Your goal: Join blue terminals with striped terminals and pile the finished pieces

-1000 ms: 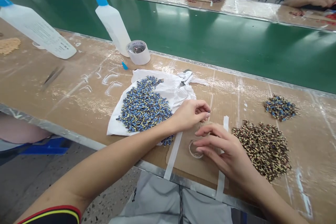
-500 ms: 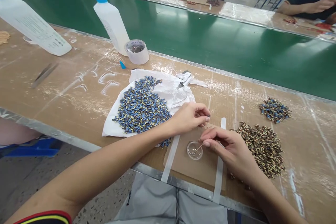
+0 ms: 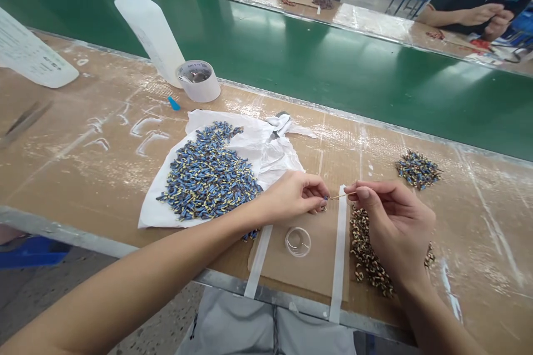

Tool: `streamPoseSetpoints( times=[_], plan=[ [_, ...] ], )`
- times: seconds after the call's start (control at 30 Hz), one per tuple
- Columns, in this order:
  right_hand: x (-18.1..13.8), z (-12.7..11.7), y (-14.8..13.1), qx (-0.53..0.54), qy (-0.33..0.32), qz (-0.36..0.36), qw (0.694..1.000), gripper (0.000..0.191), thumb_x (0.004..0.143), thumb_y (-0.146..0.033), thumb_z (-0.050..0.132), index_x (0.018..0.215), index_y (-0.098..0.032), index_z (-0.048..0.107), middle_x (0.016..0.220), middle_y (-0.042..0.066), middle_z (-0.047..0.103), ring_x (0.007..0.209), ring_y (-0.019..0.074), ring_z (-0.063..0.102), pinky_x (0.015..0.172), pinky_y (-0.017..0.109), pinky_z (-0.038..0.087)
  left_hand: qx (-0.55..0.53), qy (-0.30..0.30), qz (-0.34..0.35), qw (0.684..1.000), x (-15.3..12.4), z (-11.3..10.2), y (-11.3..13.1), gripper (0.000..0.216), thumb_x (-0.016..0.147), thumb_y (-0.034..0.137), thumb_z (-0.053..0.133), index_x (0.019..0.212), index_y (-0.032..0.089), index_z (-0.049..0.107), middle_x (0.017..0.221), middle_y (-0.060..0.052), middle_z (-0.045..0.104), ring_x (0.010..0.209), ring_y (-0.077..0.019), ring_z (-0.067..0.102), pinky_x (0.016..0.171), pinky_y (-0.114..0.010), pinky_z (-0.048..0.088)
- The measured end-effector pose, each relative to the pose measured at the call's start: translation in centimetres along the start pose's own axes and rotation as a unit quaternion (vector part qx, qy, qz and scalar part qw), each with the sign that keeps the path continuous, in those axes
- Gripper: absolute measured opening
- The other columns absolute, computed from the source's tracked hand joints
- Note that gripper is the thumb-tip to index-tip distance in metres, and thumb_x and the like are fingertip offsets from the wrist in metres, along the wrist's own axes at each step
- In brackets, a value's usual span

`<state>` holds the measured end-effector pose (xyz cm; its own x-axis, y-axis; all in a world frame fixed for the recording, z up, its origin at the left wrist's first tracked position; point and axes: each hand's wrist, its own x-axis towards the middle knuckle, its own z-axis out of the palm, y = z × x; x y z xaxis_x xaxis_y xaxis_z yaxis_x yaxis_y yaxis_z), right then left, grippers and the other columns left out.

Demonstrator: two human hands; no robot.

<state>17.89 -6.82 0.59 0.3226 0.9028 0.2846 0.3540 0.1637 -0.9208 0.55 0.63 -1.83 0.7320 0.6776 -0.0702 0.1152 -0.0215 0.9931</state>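
Observation:
My left hand pinches a small blue piece at its fingertips, above the taped cardboard. Between thumb and forefinger of my right hand is a thin wooden stick, its tip touching or very close to the blue piece. Below the hands stands a small clear cup with a little clear liquid in it. To the left, many blue and yellow pieces lie heaped on a white sheet. Partly behind my right hand is a pile of dark and cream curled pieces.
A smaller pile of blue and dark pieces lies at the right. Further back are a tape roll, a white bottle with blue nozzle, a lying bottle and tweezers. Co-workers sit beyond the green belt.
My right hand has lifted the stick out of the cup and brought it up to the left hand's fingertips. The left hand stays nearly in place. The whole view has shifted slightly.

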Motion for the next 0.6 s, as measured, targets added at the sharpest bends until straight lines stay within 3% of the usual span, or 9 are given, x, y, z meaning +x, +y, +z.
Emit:
streamPoseSetpoints(
  times=[0.2,0.6],
  plan=[
    [-0.17,0.03,0.81,-0.045,-0.016,-0.016,0.999,0.007,0.084,-0.027,0.069,0.088,-0.021,0.069,0.086,0.005,0.074,0.076,0.0195,0.069,0.067,0.034,0.054,0.004,-0.003,-0.005,1.000,0.05,-0.05,-0.08,0.010,0.083,0.014,0.060,0.092,0.011,0.066,0.077,-0.005,0.068,0.067,-0.0126,0.064,0.066,-0.024,0.052],
    [-0.07,0.11,0.84,-0.099,-0.055,-0.023,0.993,0.010,0.084,-0.030,0.069,0.088,-0.020,0.070,0.085,0.005,0.074,0.076,0.0195,0.068,0.068,0.033,0.053,0.042,-0.007,0.003,0.999,-0.01,-0.14,-0.15,0.012,0.084,0.014,0.058,0.093,0.012,0.066,0.078,-0.006,0.069,0.068,-0.0132,0.064,0.066,-0.024,0.051]
  ],
)
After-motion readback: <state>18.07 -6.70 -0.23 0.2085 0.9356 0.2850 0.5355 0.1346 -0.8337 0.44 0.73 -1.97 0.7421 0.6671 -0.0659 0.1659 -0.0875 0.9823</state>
